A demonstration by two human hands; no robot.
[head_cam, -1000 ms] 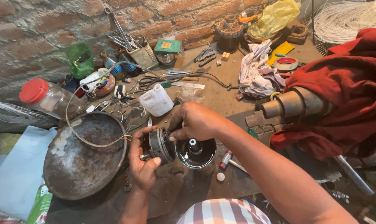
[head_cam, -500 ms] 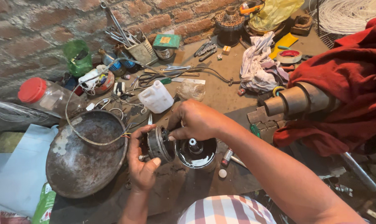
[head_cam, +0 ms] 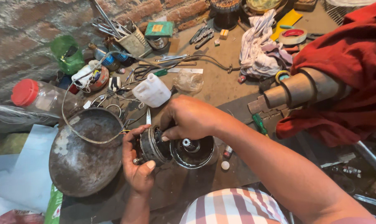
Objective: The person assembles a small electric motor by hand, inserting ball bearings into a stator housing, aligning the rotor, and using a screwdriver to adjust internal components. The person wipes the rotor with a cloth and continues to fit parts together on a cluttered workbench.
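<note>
Left hand [head_cam: 139, 168] grips the dark motor stator [head_cam: 152, 146] from 7 o'clock, right hand [head_cam: 192, 118] pinches its edge by the shiny black housing [head_cam: 194, 152], with the rusty pan [head_cam: 82, 159] at 9 o'clock.

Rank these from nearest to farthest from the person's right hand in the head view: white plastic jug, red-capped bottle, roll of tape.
1. white plastic jug, just beyond the right hand.
2. roll of tape, far right.
3. red-capped bottle, far left.

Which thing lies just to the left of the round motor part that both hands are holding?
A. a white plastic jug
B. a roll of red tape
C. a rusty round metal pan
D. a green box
C: the rusty round metal pan lies directly left of the motor part, beside the left hand; the right hand grips the part from above.
</note>
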